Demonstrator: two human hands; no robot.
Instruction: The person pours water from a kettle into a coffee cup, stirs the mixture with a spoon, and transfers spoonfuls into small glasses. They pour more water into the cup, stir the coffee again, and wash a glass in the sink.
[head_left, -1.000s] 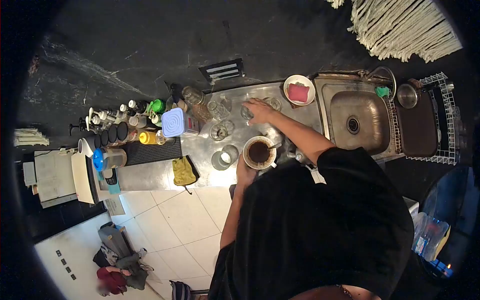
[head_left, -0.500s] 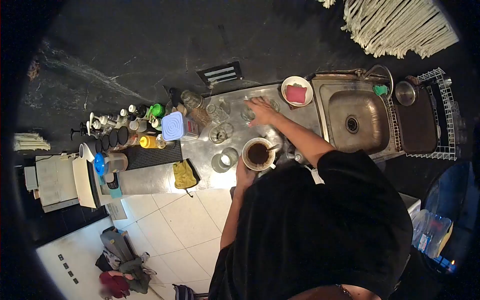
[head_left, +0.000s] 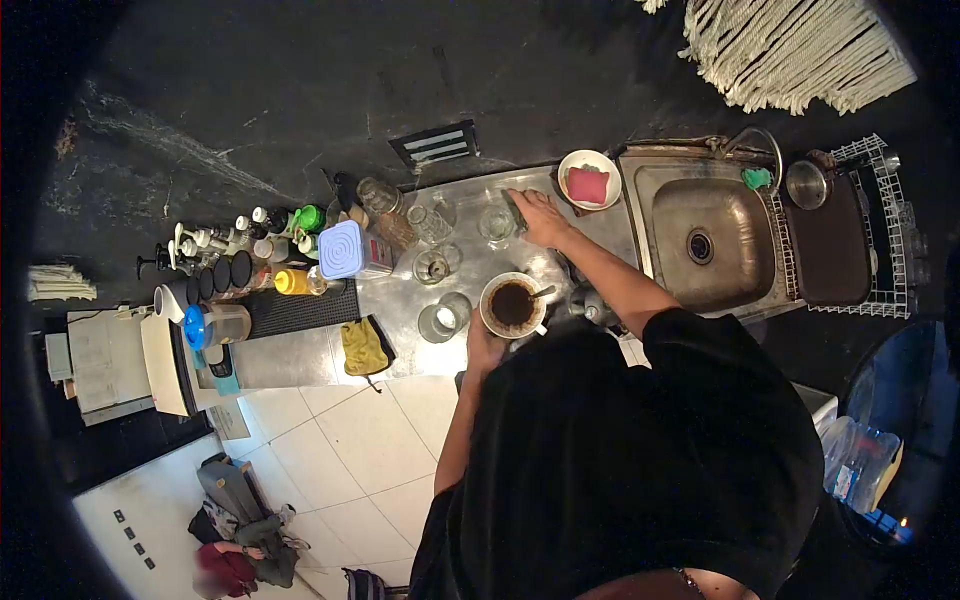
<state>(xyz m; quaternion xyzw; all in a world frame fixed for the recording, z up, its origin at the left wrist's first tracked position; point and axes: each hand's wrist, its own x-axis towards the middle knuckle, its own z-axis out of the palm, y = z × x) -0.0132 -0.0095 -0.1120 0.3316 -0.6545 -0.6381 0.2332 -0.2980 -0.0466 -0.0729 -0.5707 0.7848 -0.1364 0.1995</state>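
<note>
My left hand [head_left: 486,347] is closed against the near left side of a wide white cup [head_left: 488,310]. Dark brown contents, with paler streaks round the inner wall, fill part of it, and a spoon [head_left: 543,293] leans over its right rim. Farther up the counter, my right hand [head_left: 541,217] reaches out with its fingers apart. A clear glass [head_left: 494,226] stands just left of those fingers; whether they touch any glass beneath them I cannot tell. More clear glassware stands left of the cup, including a glass [head_left: 437,322] and a glass piece [head_left: 431,266].
A white bowl with a pink sponge [head_left: 588,185] sits beside the steel sink [head_left: 715,285]. Leftward are a blue-lidded container [head_left: 345,250], a yellow cloth pouch [head_left: 364,347] and several bottles. A white wire rack [head_left: 877,230] flanks the sink. Another person [head_left: 228,567] sits at lower left.
My right hand has shifted to the right, uncovering the clear glass on its left. My left hand stays at the cup. The whole view has slid slightly.
</note>
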